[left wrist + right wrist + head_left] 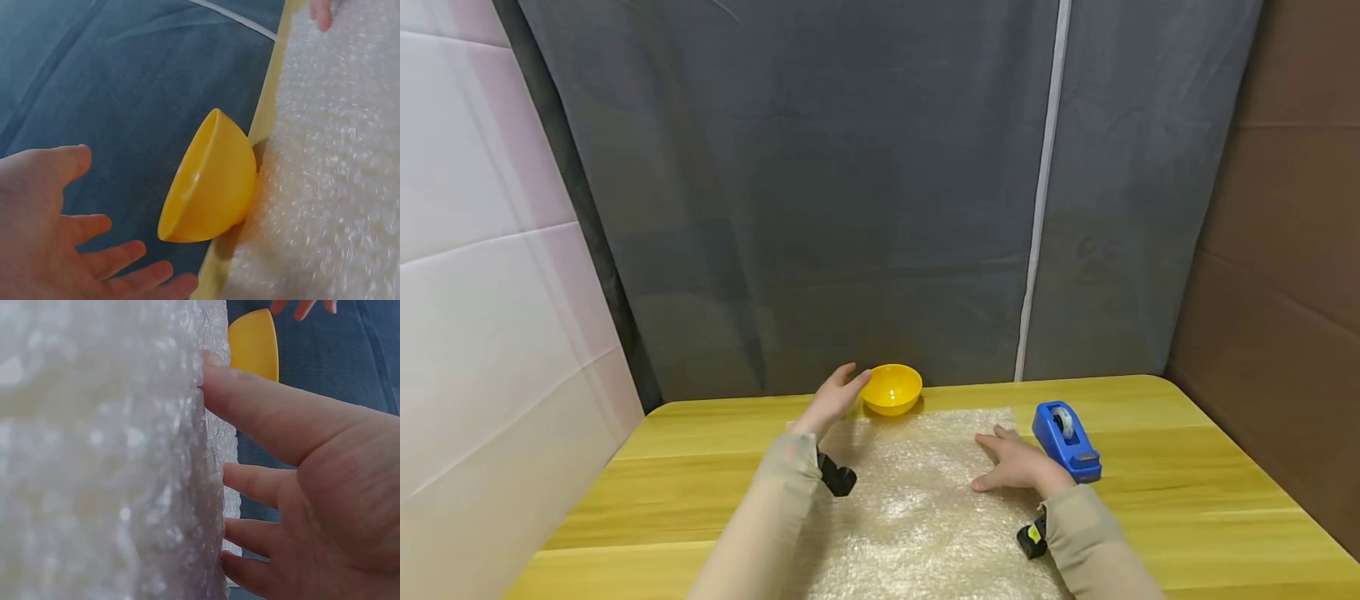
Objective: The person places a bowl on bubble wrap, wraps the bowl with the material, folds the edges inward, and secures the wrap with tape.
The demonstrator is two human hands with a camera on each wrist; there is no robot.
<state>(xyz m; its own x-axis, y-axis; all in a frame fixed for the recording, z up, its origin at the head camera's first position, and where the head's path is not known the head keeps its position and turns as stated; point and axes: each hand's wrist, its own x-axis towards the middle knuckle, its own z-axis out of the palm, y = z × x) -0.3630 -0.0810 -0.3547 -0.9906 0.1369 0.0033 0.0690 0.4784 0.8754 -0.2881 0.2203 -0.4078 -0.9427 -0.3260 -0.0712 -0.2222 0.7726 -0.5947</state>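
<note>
A yellow bowl (pixel 891 390) stands upright near the table's back edge, just behind a sheet of bubble wrap (pixel 917 517). Beside the bowl's left side is my left hand (pixel 837 398), fingers spread and thumb apart; the left wrist view shows a gap between that hand (pixel 81 244) and the bowl (pixel 212 181). My right hand (pixel 1015 461) lies over the right part of the bubble wrap with its fingers spread. In the right wrist view its fingertips (pixel 234 475) touch the bubble wrap (pixel 112 462), and part of the bowl (pixel 256 347) shows beyond.
A blue tape dispenser (pixel 1067 442) with a roll of tape stands right of the bubble wrap, close to my right hand. The wooden table (pixel 1210 500) ends at a grey curtain (pixel 850 192). A white panel (pixel 497 250) rises at the left, a brown one (pixel 1277 250) at the right.
</note>
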